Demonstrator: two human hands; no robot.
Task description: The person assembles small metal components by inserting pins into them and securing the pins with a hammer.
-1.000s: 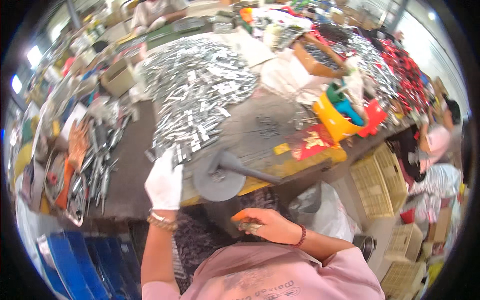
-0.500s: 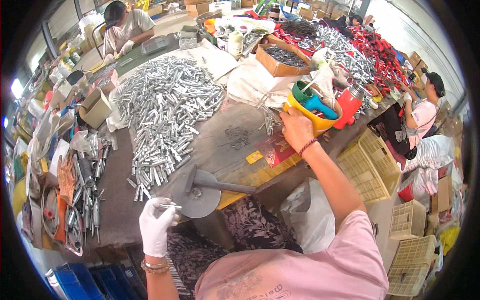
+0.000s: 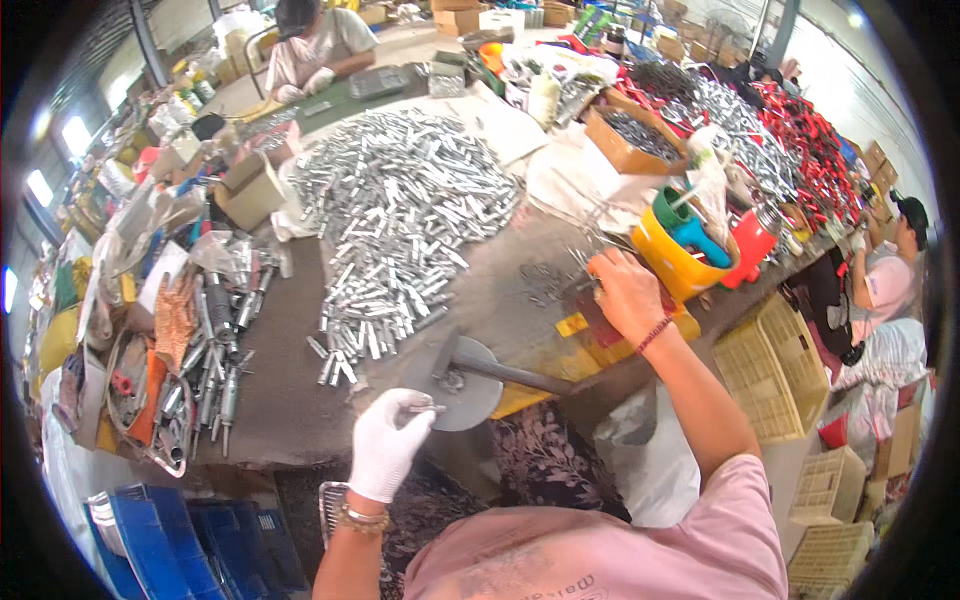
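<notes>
A gloved left hand pinches a small metal pin beside the round metal plate; the bare right hand presses loose parts on the workbench. A slack pinch risks dropping it.

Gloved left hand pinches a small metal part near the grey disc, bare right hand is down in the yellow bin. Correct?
Not quite. In the head view the right hand rests on the table among small metal bits beside the yellow bin, not in it. The rest holds: the gloved left hand pinches a small metal part near the grey disc.
</notes>
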